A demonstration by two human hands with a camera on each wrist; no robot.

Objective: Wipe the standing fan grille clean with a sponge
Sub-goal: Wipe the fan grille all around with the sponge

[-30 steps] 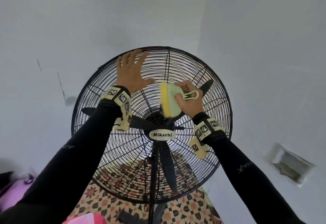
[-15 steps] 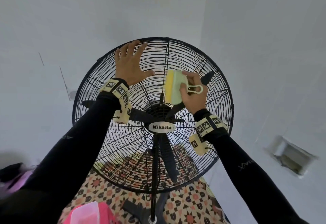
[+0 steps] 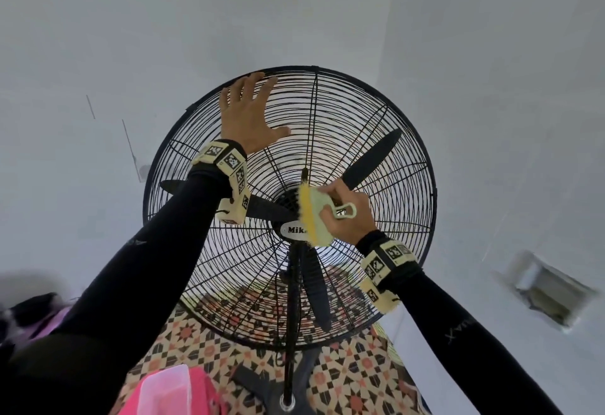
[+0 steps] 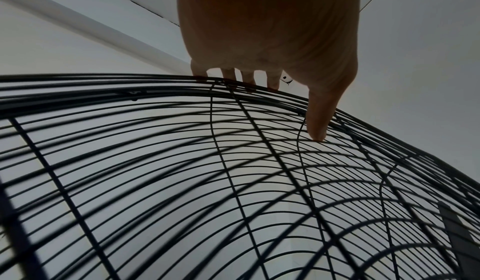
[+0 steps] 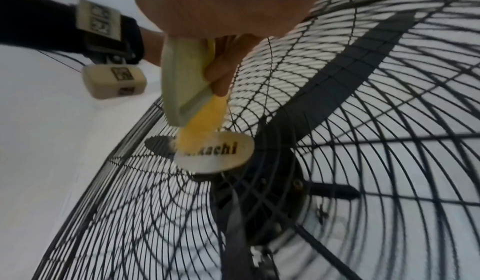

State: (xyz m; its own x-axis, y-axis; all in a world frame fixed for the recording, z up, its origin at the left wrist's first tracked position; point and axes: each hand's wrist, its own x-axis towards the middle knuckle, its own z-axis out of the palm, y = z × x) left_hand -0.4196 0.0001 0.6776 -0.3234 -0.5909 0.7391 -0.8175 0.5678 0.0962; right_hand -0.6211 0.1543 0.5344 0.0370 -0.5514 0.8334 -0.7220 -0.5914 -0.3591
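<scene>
From the head view, we look at a black standing fan grille [image 3: 376,139] before pale walls. Our left hand [image 3: 250,117] lies flat with fingers spread on the grille's upper left part, fingertips reaching its top rim. Our right hand [image 3: 347,215] grips a sponge [image 3: 314,215], yellow with a pale green backing and a loop handle, pressed against the grille's centre, covering part of the oval brand badge [image 3: 293,230]. A patterned floor [image 3: 353,378] shows below.

From the left wrist view, our left hand [image 4: 270,28] rests open on the curved wires [image 4: 233,182], its fingertips [image 4: 272,83] over the rim and the thumb touching a wire.

From the right wrist view, our right hand [image 5: 226,16] clasps the sponge [image 5: 189,87]; its yellow edge meets the badge [image 5: 223,153] at the grille's hub.
</scene>
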